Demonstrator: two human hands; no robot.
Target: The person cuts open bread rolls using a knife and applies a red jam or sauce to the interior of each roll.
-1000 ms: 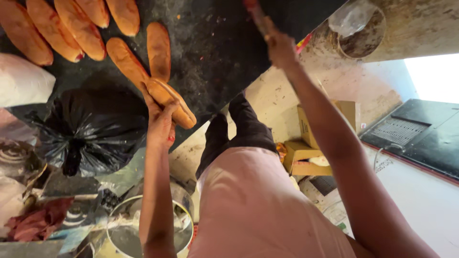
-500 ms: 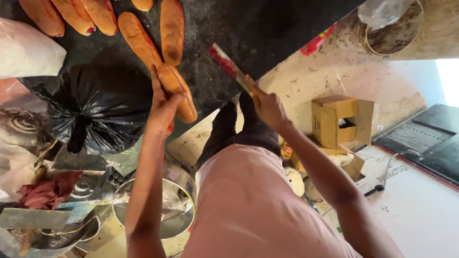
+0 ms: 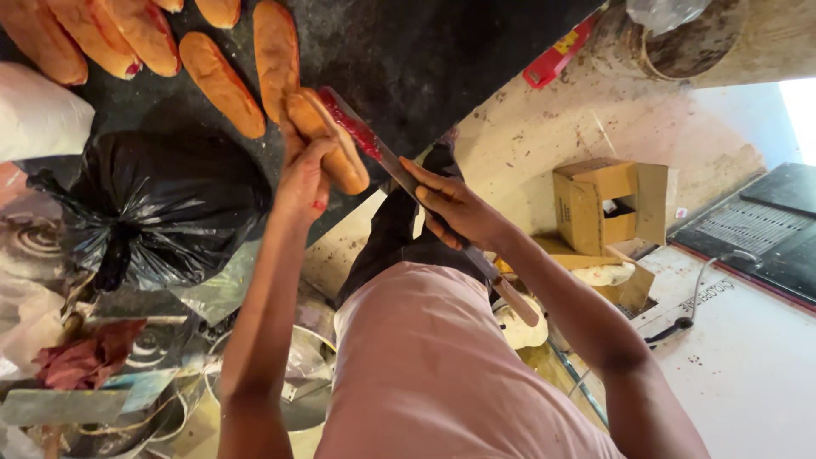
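Observation:
My left hand (image 3: 304, 180) grips an oblong golden bread roll (image 3: 333, 146) at the near edge of a dark table (image 3: 442, 51). My right hand (image 3: 455, 208) is closed on a long knife (image 3: 387, 161), holding it partway along, with its pale handle end sticking out behind the hand. The blade is smeared with red spread and lies against the roll's side. Several more rolls (image 3: 217, 81) lie on the table beyond my left hand.
A tied black plastic bag (image 3: 153, 204) and a white bag (image 3: 38, 110) sit left of my left arm. A metal bowl (image 3: 297, 382) is below. An open cardboard box (image 3: 608, 204) stands on the floor at right. A red packet (image 3: 557, 55) lies by the table's edge.
My right hand has swung the knife from the far side of the table over to the roll in my left hand. The red-smeared blade now rests against that roll.

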